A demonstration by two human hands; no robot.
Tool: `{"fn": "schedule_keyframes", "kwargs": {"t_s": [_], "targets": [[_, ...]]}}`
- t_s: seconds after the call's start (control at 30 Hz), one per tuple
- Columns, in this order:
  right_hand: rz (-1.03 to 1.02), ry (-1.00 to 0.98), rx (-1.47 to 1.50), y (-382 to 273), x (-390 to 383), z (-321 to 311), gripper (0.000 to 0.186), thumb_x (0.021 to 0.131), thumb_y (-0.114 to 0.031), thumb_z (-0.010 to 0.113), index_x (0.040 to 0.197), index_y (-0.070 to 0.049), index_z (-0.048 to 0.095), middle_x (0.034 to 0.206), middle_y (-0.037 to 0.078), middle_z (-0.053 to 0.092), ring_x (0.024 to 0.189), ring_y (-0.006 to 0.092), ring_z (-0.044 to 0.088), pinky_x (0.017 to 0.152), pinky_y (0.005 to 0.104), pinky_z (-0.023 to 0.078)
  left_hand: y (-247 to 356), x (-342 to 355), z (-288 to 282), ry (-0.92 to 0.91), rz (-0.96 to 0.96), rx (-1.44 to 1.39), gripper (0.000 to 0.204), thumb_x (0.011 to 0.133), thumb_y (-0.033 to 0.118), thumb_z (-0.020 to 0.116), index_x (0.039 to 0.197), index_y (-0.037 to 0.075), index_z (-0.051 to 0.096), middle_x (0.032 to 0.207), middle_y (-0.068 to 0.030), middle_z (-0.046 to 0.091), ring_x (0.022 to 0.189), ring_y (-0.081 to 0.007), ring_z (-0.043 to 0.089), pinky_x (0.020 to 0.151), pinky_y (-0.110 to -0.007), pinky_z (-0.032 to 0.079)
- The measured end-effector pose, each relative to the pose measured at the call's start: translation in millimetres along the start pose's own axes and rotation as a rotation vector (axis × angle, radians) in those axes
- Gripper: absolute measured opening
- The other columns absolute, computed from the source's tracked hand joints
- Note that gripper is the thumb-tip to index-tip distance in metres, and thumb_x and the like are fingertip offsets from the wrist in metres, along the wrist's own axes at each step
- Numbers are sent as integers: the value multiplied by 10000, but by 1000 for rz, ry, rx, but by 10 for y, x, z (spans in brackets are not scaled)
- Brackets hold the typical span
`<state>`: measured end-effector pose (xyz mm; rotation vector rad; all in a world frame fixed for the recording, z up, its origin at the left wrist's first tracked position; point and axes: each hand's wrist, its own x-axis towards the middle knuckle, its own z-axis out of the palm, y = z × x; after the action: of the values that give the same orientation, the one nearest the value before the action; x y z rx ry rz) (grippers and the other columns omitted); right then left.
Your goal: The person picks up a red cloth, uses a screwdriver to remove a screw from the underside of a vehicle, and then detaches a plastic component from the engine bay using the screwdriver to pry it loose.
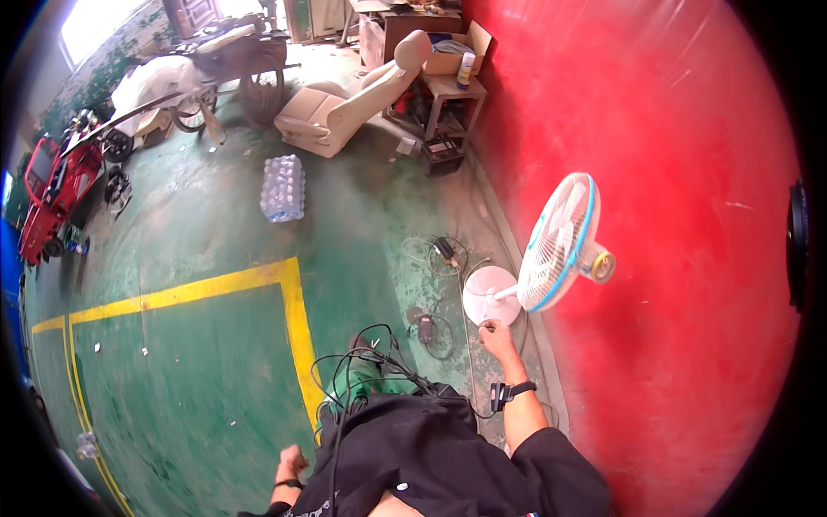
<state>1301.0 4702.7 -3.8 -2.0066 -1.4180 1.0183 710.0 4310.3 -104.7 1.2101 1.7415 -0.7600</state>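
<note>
A white standing fan [560, 243] with a blue ring round its cage stands beside the red wall, its head tilted over on a short stem. My right hand [493, 334] reaches down to the near edge of the fan's round white base [488, 293]. Its fingers are bent and closed at that edge, and their tips are partly hidden. Low at my left side hangs my left hand [293, 459], its fingers curled in, with nothing visible in it. Black cables [379, 366] run across the front of my dark clothing.
A black adapter [425, 327] and a power plug [444, 250] lie with loose cords left of the fan. Farther off are a wrapped bottle pack [283, 188], a beige car seat [345, 103], a battery [443, 156] and a small table [452, 89]. Yellow lines [181, 295] mark the green floor.
</note>
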Motion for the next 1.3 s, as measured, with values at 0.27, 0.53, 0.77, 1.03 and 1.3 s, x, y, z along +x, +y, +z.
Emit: {"fn": "schedule_keyframes", "kwargs": {"t_s": [0.27, 0.53, 0.77, 1.03, 1.3], "targets": [[191, 170, 215, -625, 1117, -1, 195, 888, -109, 632, 1009, 29, 696, 797, 70, 703, 648, 126, 673, 525, 261, 512, 199, 1329, -4274, 609, -132, -986, 311, 941, 252, 559, 1081, -10, 653, 676, -66, 610, 500, -177, 558, 474, -330, 494], [443, 201, 236, -1228, 3048, 206, 203, 916, -166, 658, 982, 20, 706, 744, 76, 709, 652, 143, 687, 605, 307, 530, 1941, 2078, -7114, 534, 77, -904, 350, 959, 290, 603, 1130, -9, 666, 855, -80, 685, 690, -153, 636, 625, -318, 548], [280, 274, 369, -2053, 4455, 90, 161, 922, -140, 658, 1014, -17, 705, 804, 100, 731, 716, 154, 705, 656, 310, 539, 4091, 3146, -9100, 437, 360, -379, 399, 930, 351, 588, 1081, 0, 705, 1059, -226, 721, 1046, -364, 686, 927, -422, 523], [506, 429, 520, -2104, 5156, 682, 97, 966, -110, 654, 1005, -21, 661, 840, 60, 677, 729, 105, 639, 676, 271, 523, 6904, 5224, -10305, 264, 780, 636, 334, 914, 321, 546, 973, 63, 749, 1077, -204, 723, 1042, -375, 689, 931, -445, 539], [1101, 707, 809, -1435, 4911, 1901, 79, 962, -77, 640, 1036, -53, 633, 830, 22, 639, 681, 99, 615, 552, 224, 466, 8365, 8425, -11134, 235, 447, 1075, 388, 850, 319, 585, 1128, 102, 747, 1261, -175, 676, 1198, -358, 634, 1015, -453, 499]]}}
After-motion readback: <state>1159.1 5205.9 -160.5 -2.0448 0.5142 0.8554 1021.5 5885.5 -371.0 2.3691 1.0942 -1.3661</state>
